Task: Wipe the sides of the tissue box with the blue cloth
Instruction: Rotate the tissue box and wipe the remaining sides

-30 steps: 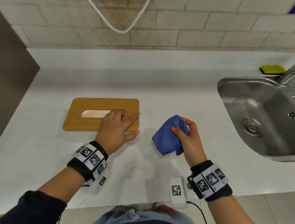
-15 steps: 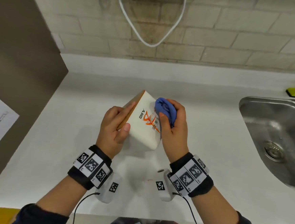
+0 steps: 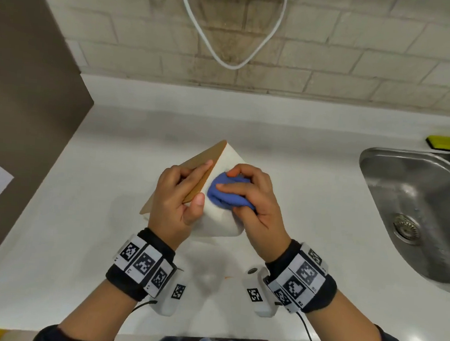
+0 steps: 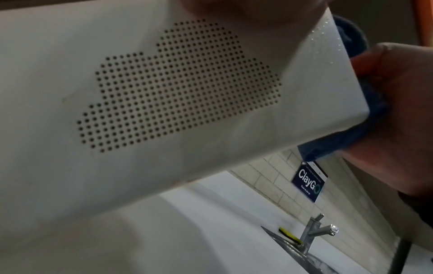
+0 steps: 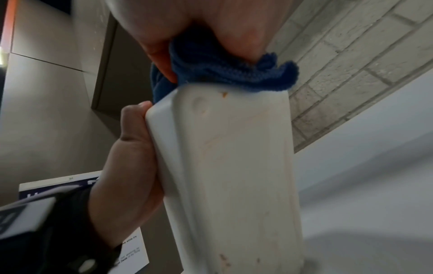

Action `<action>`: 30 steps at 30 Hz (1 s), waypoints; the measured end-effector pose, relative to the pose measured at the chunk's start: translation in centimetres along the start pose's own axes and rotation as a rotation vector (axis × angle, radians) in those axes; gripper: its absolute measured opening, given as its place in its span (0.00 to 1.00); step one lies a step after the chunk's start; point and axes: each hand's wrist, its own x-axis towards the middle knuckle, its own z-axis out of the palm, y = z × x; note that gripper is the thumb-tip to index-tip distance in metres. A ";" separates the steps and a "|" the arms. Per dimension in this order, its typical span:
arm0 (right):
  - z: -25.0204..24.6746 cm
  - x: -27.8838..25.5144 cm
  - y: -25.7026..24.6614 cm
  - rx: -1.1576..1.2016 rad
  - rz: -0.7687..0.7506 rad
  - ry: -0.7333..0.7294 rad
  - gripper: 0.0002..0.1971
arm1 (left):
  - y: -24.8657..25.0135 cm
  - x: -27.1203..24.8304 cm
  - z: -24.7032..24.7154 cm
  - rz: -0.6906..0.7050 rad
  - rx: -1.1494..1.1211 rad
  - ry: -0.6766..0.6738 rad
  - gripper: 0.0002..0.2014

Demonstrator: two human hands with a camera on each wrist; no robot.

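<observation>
Tissue box: white body with a wooden lid, held tipped on edge above the bench, between the two hands. One second ago it lay flat on the bench under the left hand, lid up. Half a second ago it was already lifted and tilted, a printed white face turned up.

Left hand: grips the box along the lid edge, fingers across the wood, thumb on the white face. It has gone from resting on top of the box to carrying it.

Right hand: fingers curled round the bunched blue cloth, pressing it against the upturned white face just beside the left thumb. A second ago it held the cloth in the air, well clear of the box. Half a second ago the cloth sat at the far upper end of the face; it now sits lower and nearer the left hand, covering the print.

Condition, right wrist view: the narrow end face shows faint orange-brown specks and smears.

Condition, left wrist view: the face with the dotted cloud pattern is not under the cloth.

Assessment: wiping has begun, with one face in progress. The remaining sides appear still to need attention, and the left hand would have to turn the box to present them.

Also present, right of the right hand: sink.
</observation>
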 end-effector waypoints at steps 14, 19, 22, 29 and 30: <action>-5.4 -2.1 3.6 0.367 0.564 0.294 0.10 | -1.6 0.8 -0.6 0.061 0.069 -0.087 0.28; -1.1 2.8 1.5 -0.002 0.291 0.268 0.09 | -1.4 0.7 -0.3 0.082 0.076 -0.102 0.29; 1.3 2.5 0.5 -0.147 0.149 0.183 0.10 | -1.6 0.8 -0.6 0.039 0.066 -0.063 0.26; 1.1 -1.1 1.3 -0.124 -0.041 -0.064 0.07 | -1.8 0.7 -1.2 0.084 0.051 -0.092 0.28; 0.3 -1.7 1.8 -0.136 -0.037 -0.122 0.06 | -1.8 0.7 -1.2 0.092 0.056 -0.096 0.29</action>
